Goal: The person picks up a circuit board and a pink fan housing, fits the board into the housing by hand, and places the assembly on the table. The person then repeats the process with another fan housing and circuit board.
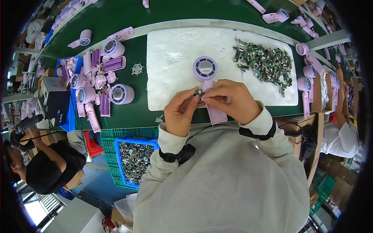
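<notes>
While both hands meet over the near edge of a white foam pad [175, 58], the left hand [179, 114] pinches a small green circuit board [198, 92] between thumb and fingertips, its fingers closed on it. The right hand [230, 100] curls just beside it, fingers clamped on the neck of a pale pink handheld fan [208, 83]. The board sits right at the fingertips of both hands, touching the fan's neck. The fan's round head lies just beyond the fingers on the pad, face up, and its handle runs back under the right palm toward the person.

Farther beyond the right fingers, a loose heap of green boards [268, 64] covers the pad's right part. Well to the left of the left fingers, many pink fan parts [99, 83] lie piled on the green desk [132, 112], along with a small white wheel-shaped piece [137, 69]. Below the left wrist, off the desk's edge, a blue bin [136, 155] holds more small boards inside a green crate [110, 155]. Both wrists wear black straps with a cable. Other people sit at the far left and far right edges.
</notes>
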A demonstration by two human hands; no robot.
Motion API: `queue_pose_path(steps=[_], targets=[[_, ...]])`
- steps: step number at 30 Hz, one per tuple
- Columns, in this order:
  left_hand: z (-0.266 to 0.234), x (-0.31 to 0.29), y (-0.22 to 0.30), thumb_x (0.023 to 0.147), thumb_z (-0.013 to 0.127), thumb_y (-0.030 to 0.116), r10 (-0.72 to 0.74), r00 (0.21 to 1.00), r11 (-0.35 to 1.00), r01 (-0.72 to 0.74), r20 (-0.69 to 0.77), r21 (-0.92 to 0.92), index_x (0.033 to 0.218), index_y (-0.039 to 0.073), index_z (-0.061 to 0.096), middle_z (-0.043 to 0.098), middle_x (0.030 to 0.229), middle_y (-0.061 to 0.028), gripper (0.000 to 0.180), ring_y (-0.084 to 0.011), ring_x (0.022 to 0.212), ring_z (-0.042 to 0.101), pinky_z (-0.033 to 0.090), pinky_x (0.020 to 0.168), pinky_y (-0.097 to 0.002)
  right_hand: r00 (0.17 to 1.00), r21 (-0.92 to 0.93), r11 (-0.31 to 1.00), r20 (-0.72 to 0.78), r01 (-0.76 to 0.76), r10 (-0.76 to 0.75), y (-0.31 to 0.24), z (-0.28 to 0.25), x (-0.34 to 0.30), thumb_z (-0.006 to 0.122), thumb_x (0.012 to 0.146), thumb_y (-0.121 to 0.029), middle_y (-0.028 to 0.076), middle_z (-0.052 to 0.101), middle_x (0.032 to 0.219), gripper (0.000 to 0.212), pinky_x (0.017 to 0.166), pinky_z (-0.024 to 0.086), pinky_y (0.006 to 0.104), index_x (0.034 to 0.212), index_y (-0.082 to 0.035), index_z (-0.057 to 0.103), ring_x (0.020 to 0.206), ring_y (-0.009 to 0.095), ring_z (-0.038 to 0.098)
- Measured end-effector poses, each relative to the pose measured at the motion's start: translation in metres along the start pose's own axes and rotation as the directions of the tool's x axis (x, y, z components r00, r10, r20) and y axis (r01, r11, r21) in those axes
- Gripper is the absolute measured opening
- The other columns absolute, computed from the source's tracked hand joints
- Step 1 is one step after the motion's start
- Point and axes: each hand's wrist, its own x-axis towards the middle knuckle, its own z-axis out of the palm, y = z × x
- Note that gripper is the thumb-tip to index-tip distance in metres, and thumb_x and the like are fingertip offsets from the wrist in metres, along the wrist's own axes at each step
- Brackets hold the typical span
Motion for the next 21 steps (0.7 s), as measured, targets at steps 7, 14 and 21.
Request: queue_pose_path(steps=[7,14,21], targets=[[0.007,-0.003,0.000,0.098,0.058,-0.008,0.126,0.992,0.991,-0.125,-0.024,0.050,0.126,-0.003,0.065,0.063,0.119,-0.0129,0.029,-0.0211,0.106,0.069,0.061,0.092,-0.0329,0.979,-0.219,0.970,-0.146,0.109,-0.143,-0.002,0.003,0.004,0.078,0.081,-0.004,0.008,0.065,0.088,0.015,0.065,0.050,0.0325,0.096,-0.003,0.074,0.076,0.021,0.061],[0.008,-0.005,0.001,0.098,0.061,-0.007,0.177,0.983,0.967,-0.164,-0.050,0.196,0.125,-0.001,0.068,0.063,0.118,-0.0131,0.029,-0.0202,0.102,0.070,0.060,0.089,-0.0295,0.954,-0.349,0.908,-0.101,0.232,-0.283,-0.002,0.001,0.004,0.077,0.079,-0.001,0.009,0.065,0.088,0.018,0.067,0.051,0.0348,0.095,-0.002,0.071,0.080,0.026,0.061],[0.004,-0.010,0.000,0.096,0.063,-0.007,0.200,0.980,0.943,-0.190,-0.011,0.273,0.125,0.002,0.070,0.065,0.112,-0.0127,0.031,-0.0177,0.095,0.071,0.059,0.081,-0.0273,0.937,-0.359,0.884,-0.064,0.298,-0.342,-0.001,0.002,0.001,0.076,0.080,0.000,0.009,0.063,0.087,0.019,0.066,0.051,0.0347,0.098,-0.002,0.071,0.080,0.027,0.061]])
